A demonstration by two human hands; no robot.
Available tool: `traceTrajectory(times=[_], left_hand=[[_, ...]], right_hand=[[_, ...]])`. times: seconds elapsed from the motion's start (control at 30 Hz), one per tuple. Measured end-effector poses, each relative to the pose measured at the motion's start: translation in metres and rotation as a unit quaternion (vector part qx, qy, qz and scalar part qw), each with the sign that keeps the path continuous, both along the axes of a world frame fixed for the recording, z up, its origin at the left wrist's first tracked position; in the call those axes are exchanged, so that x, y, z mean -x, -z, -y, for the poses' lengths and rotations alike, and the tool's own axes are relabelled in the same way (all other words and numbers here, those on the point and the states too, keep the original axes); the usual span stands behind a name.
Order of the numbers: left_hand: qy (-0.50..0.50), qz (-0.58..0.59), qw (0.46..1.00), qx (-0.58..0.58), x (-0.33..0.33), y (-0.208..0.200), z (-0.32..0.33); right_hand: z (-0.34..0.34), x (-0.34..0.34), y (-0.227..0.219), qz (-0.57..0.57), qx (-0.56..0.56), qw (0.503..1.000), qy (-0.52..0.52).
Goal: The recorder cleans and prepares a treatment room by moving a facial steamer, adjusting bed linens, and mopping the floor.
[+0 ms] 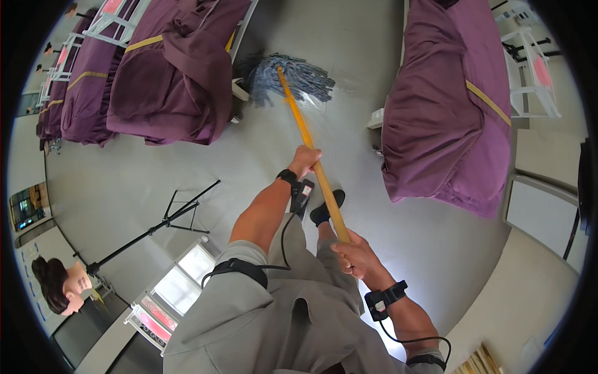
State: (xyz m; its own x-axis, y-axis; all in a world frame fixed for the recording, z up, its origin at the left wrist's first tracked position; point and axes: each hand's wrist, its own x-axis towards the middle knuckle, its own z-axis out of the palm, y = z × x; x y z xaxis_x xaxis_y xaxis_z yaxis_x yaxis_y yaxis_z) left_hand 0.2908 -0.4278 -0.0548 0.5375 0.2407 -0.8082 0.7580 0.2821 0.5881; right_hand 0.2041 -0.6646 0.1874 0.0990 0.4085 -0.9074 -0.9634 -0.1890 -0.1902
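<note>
A mop with a long yellow handle (303,128) slants away from me, its blue-grey string head (293,76) spread on the grey floor between two beds. Partway down the handle, my left hand (304,161) is wrapped round it. Nearer my body, my right hand (360,254) grips the handle close to its upper end. The mop strings lie fanned out mostly toward the right, and the floor beside them shines.
Purple-covered beds (168,75) stand at the left, another purple-covered bed (436,118) at the right. A black tripod (167,221) bearing a mannequin head (59,285) stands at left. White shelf carts (190,268) are nearby. My shoe (328,207) is on the floor.
</note>
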Motion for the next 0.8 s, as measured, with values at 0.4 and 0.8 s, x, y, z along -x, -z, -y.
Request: traceTrajectory(times=[0.4,0.8], left_hand=[[0.134,0.139,0.964,0.182,0.055,-0.011,0.084],[0.308,-0.010,0.936,0.169,0.171,-0.055,0.201]], right_hand=[[0.058,0.115,-0.038,-0.095,0.009,0.966,0.240],[0.145,0.250,-0.120,-0.086,0.040,0.977,0.193]])
